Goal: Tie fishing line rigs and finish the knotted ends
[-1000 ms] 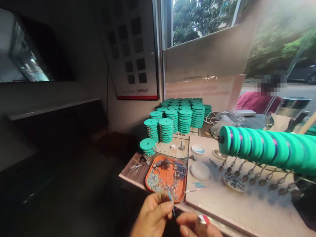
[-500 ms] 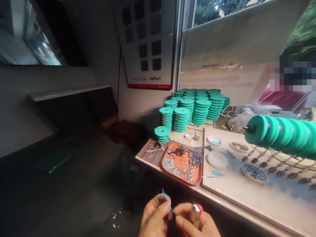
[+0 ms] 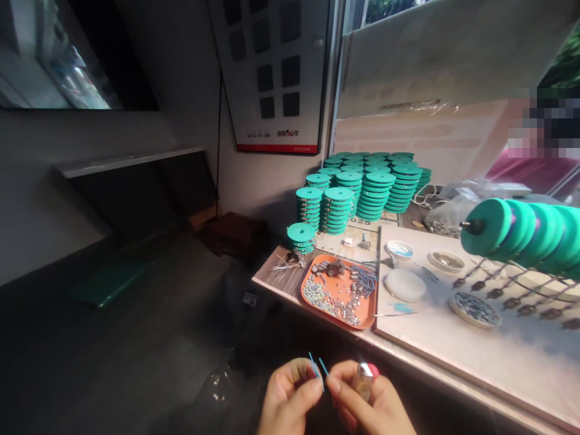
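Currently, thin blue strips (image 3: 312,364) are pinched between thumb and forefinger of the left hand (image 3: 290,396), at bottom centre of frame. Long axes slanted, upper ends pointed to upper left. A single blue strip (image 3: 323,366), straight and slender, is gripped likewise by the right hand (image 3: 362,402), nearly parallel. Hands held close together; fingertip contact cannot be told. Above, right of centre, an orange tray (image 3: 369,309) is strewn with small parts; beyond it, green spools (image 3: 378,202) are stacked.
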Demonstrator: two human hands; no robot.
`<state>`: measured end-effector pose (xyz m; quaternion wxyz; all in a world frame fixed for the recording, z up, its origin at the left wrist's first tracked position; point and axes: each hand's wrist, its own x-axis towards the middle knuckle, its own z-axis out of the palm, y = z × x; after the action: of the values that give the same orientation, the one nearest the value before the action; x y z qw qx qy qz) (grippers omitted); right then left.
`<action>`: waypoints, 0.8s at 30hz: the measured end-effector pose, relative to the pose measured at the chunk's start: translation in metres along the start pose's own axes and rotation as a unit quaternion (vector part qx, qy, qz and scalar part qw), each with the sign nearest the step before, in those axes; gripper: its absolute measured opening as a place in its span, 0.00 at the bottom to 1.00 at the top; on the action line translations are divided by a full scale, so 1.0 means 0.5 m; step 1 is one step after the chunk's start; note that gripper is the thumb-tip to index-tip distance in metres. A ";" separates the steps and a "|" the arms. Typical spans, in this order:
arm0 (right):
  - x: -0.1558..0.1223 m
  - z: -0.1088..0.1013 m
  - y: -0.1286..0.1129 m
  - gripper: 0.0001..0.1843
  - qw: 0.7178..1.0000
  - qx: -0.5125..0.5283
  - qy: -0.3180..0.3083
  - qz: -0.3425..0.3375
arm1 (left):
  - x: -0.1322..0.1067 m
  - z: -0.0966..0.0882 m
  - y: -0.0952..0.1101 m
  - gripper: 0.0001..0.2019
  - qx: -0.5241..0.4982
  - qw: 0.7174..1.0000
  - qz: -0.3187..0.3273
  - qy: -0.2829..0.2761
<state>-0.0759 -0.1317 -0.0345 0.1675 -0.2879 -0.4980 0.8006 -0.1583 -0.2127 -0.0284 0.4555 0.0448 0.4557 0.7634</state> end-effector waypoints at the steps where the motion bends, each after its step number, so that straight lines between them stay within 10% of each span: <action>1: 0.000 0.000 0.000 0.25 1.000 -0.004 -0.003 0.000 | -0.002 0.001 -0.004 0.10 -0.006 1.000 -0.005 0.003; 16: 0.007 -0.024 0.022 0.21 0.996 0.048 -0.068 0.014 | 0.004 0.003 -0.019 0.06 -0.057 0.994 -0.054 -0.080; 24: -0.019 -0.100 -0.049 0.18 0.998 0.060 0.014 -0.032 | 0.042 0.102 -0.041 0.05 -0.022 0.987 -0.083 -0.136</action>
<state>-0.0377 -0.0911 -0.0267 0.2175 -0.2721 -0.4554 0.8193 -0.1324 -0.1601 -0.0214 0.5759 0.1000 0.3745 0.7198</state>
